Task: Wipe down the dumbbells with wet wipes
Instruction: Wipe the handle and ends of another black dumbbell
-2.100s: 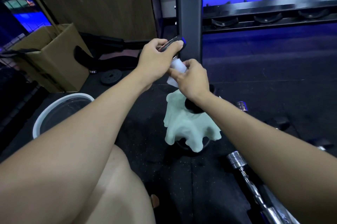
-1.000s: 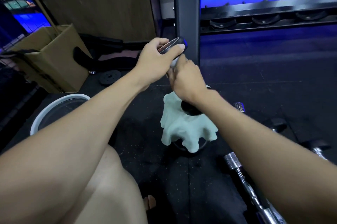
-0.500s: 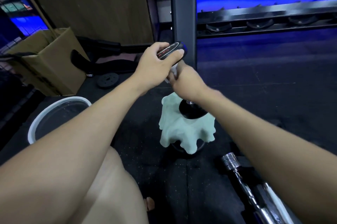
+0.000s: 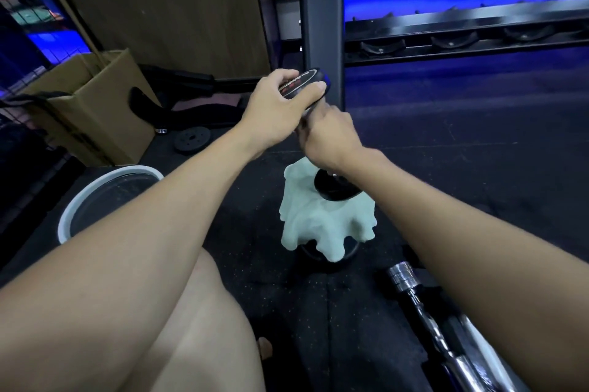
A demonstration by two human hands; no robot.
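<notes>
A black dumbbell stands upright in front of me. My left hand [image 4: 274,104] grips its top head [image 4: 302,84], which carries red and white print. My right hand [image 4: 330,140] is closed around the handle just below, with a sliver of white wipe [image 4: 308,111] showing at its upper edge. The dumbbell's lower head [image 4: 336,189] rests on a pale green cloth [image 4: 322,226] that drapes over another black weight on the floor.
A white bucket [image 4: 79,203] sits at the left, by a cardboard box [image 4: 95,111] and a small weight plate [image 4: 192,139]. A chrome bar [image 4: 424,305] lies on the floor at lower right. A black rack post [image 4: 320,9] and dumbbell rack [image 4: 462,38] stand behind.
My right hand has slid down the handle and now covers most of the white wipe. My left hand stays on the top head. The view has shifted slightly.
</notes>
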